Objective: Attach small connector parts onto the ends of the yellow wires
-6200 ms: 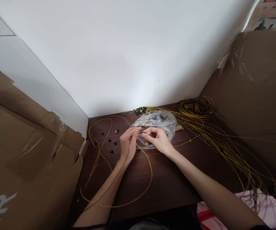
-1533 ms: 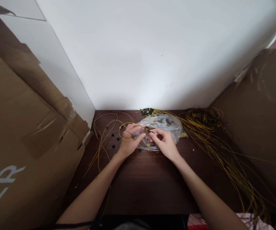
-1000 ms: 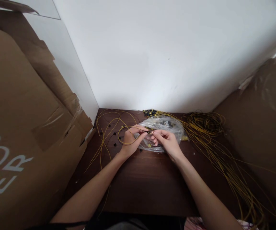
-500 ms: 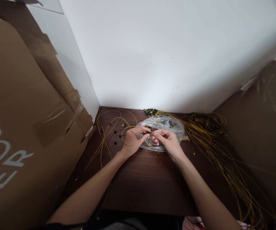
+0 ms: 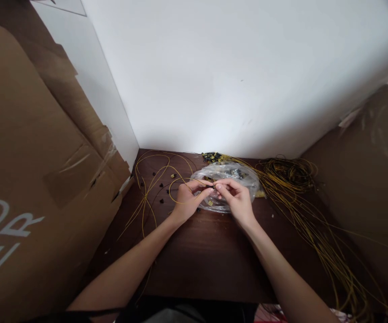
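Observation:
Over a clear plastic bag point(image 5: 248, 179), my two hands meet with fingertips almost touching. My left hand point(image 5: 189, 197) pinches a small black connector point(image 5: 209, 186), from which a thin yellow wire point(image 5: 170, 188) loops out to the left. The fingertips of my right hand point(image 5: 235, 195) are closed at the connector's right end; the exact piece between them is too small to make out. Small black and yellow parts lie in the bag. Several loose black pieces point(image 5: 161, 201) and a yellow one point(image 5: 173, 176) rest on the dark table left of my left hand.
A bunch of yellow wires point(image 5: 295, 211) runs down the right side of the brown table point(image 5: 214, 255), with a coil point(image 5: 284, 172) behind. Connector ends point(image 5: 212, 156) lie by the white wall point(image 5: 214, 80). Cardboard point(image 5: 22, 148) stands at the left, more cardboard point(image 5: 369, 170) at the right.
The fingertips of my right hand have moved slightly left and up, closer to those of my left hand. The wire loop beside my left hand has shifted a little.

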Tool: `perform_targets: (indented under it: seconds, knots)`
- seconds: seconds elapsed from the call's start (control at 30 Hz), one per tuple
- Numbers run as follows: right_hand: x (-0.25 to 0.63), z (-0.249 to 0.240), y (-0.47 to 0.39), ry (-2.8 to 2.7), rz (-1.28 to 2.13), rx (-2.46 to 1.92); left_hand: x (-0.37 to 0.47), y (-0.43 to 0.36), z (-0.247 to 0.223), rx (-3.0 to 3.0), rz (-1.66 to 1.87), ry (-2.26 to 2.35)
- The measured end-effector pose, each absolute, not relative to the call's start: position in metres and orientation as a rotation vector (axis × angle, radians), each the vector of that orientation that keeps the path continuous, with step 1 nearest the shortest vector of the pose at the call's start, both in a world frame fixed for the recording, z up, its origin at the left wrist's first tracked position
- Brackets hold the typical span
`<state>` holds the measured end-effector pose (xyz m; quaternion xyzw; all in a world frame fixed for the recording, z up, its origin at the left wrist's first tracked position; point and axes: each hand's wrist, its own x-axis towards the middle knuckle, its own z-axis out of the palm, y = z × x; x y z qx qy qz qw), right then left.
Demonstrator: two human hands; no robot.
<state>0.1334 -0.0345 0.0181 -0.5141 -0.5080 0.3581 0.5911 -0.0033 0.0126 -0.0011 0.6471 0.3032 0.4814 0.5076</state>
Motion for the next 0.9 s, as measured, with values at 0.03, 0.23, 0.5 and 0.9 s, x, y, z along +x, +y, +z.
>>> perform_targets:
  seconds: [0.03,0.23,0.5,0.9]
  knots:
    - [0.1334,0.0175,-0.0345,-1.191,0.826,-1.197,-0.0032,0.0125,-0.0013,1.564,1.165,0.732]
    - [0.1352,0.0164,-0.0352,-1.255,0.737,-1.260,-0.0040,0.0133,0.0004,1.721,1.242,0.763]
    - [0.1340,0.0225,-0.0369,-1.192,0.703,-1.321,-0.0046,0.0130,0.0057,1.936,1.363,0.752]
    - [0.1410,0.0220,-0.0348,-1.213,0.848,-1.402,-0.0032,0.0129,0.0030,2.104,1.457,0.697]
